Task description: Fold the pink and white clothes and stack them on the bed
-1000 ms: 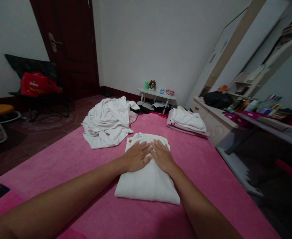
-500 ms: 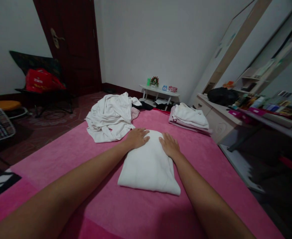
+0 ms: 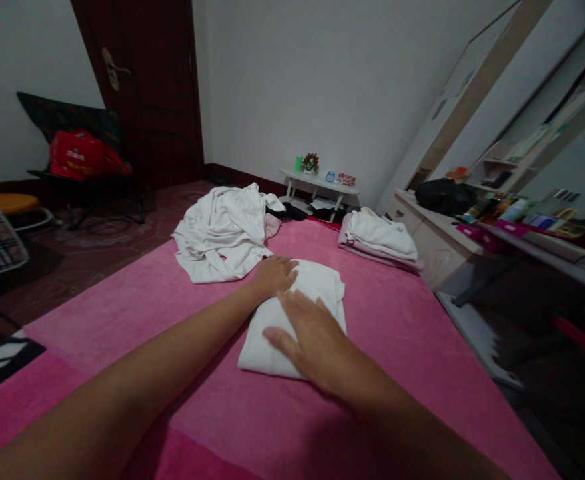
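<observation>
A folded white cloth (image 3: 267,337) lies flat on the pink bedspread (image 3: 397,373) in front of me. My left hand (image 3: 275,275) rests on its far left corner, palm down and fingers spread. Over the cloth's middle and right part is my right hand (image 3: 312,340), its fingers extended and thumb apart, slightly blurred. It hides part of the cloth; whether it touches the fabric I cannot tell. Neither hand grips anything.
A loose white garment heap (image 3: 222,233) lies beyond my left hand. Folded clothes (image 3: 382,240) are stacked at the bed's far right. A dresser (image 3: 432,240) stands beyond the right edge, and a chair holds a red bag (image 3: 85,155) at left.
My right hand has moved from the cloth's far right corner toward me and left, over its middle. My left hand has stayed at the far left corner.
</observation>
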{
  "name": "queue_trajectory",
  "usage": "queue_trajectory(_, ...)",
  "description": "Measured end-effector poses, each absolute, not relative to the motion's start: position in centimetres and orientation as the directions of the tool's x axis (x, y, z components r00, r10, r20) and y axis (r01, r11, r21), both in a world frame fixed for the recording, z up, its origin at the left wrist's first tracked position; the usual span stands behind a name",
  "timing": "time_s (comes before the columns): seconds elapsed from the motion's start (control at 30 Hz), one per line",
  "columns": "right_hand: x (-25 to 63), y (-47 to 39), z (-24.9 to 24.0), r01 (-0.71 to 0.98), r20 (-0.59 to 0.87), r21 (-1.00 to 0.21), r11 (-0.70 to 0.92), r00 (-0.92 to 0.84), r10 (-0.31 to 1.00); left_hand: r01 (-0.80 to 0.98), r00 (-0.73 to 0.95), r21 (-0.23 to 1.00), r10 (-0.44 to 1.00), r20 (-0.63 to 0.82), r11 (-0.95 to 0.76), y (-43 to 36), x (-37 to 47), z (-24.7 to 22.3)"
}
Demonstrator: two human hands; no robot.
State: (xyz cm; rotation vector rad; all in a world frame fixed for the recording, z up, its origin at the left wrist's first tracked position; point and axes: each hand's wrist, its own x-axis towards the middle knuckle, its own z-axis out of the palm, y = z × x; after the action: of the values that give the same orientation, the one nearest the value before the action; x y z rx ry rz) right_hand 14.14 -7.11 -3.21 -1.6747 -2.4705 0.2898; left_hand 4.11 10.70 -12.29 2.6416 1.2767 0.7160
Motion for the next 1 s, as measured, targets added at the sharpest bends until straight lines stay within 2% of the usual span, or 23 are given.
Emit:
queue_trajectory(0.07,13.2,-8.9,-4.7,0.909,-0.071,-0.23,0.349,-0.373,0.925,0.687,0.515,0.36,0.772,0.371,-0.631,10.8,3.9,-12.3)
queue_trajectory(0.2,13.3,-9.9,-6.5,0.935,-0.104,-0.145,0.323,-0.339,0.935,0.624,0.463,0.497,0.797,0.388,-0.604,11.7,3.3,-12.5)
queue_trajectory(0.5,14.5,-9.5,-4.2,0.922,-0.188,-0.139,0.363,-0.384,0.904,0.435,0.345,0.734,0.849,0.399,-0.522,13.6,2.2,-13.5)
queue_trajectory(0.73,15.5,-8.9,-3.3,0.914,-0.078,-0.232,0.333,-0.359,0.93,0.371,0.271,0.819,0.895,0.355,-0.437,13.2,1.9,-13.1)
queue_trajectory(1.0,14.9,-9.4,-3.9,0.908,-0.052,-0.191,0.373,-0.388,0.92,0.351,0.257,0.841,0.906,0.336,-0.411,13.1,1.9,-12.9)
